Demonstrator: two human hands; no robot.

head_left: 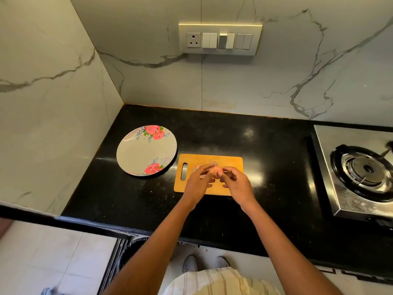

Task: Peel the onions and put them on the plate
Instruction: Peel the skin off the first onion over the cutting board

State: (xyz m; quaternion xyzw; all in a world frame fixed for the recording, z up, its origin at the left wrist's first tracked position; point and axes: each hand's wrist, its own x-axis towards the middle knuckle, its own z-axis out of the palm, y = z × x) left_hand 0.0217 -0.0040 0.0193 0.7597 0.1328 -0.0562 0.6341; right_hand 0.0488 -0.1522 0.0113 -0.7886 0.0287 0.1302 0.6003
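Over the wooden cutting board [231, 161] both hands meet around a small pinkish onion [217, 173]. My left hand [198, 180] holds it from the left with curled fingers. My right hand [236, 182] pinches it from the right, its fingertips at the onion's skin. More pale onion or loose skin [213, 162] lies on the board just behind the hands, partly hidden. A round grey plate [136, 154] with red rose prints sits left of the board with nothing on it.
The black counter [265, 145] ends in marble walls at the left and back. A steel gas stove [357, 167] stands at the right. A switch panel [220, 39] is on the back wall. A dark bin [134, 250] stands on the floor below the counter's front edge.
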